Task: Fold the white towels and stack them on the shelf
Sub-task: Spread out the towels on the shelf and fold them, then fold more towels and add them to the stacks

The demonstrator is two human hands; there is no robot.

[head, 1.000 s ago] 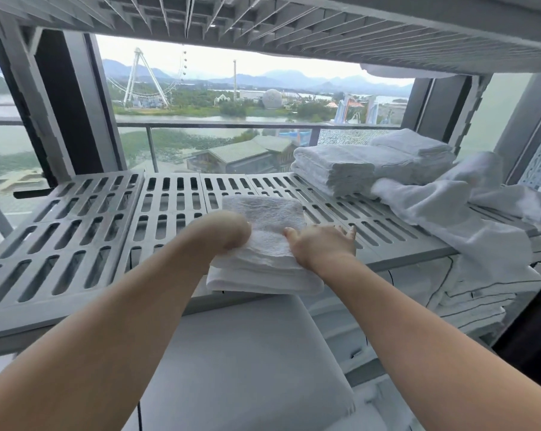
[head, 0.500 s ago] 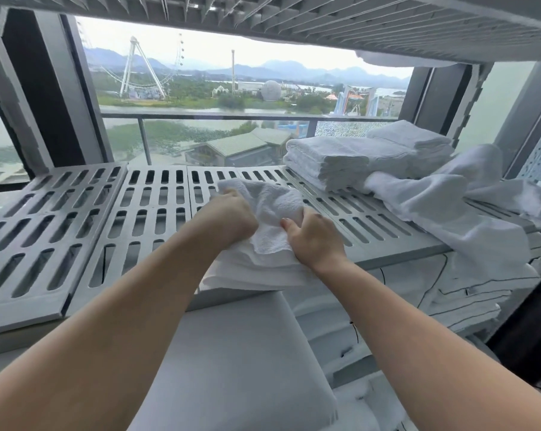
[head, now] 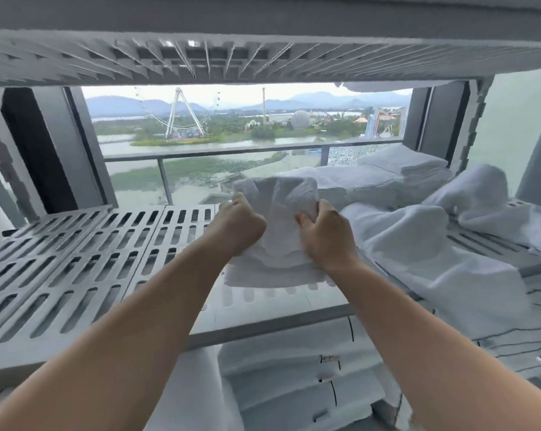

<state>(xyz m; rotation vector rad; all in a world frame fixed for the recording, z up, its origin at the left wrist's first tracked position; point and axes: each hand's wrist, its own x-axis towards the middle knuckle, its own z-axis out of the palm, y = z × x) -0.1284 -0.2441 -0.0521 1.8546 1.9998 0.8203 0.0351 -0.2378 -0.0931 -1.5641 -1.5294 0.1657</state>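
A folded white towel (head: 278, 206) is tilted up off the grey slatted shelf (head: 76, 262), its far edge raised and its near edge hanging low over the slats. My left hand (head: 239, 225) grips its left side and my right hand (head: 326, 234) grips its right side, fingers curled into the cloth. Behind it to the right stands a stack of folded white towels (head: 372, 178). Loose unfolded white towels (head: 434, 244) lie heaped on the shelf's right part.
The shelf above (head: 263, 57) hangs low over the work area. A window with a railing (head: 216, 150) lies behind the shelf. Folded linens (head: 294, 384) fill the lower shelf. Bare slats stretch out on the left of the shelf.
The towel lay flat under my hands a second ago. Both hands then grabbed it and have lifted it up and away, toward the stack at the back right.
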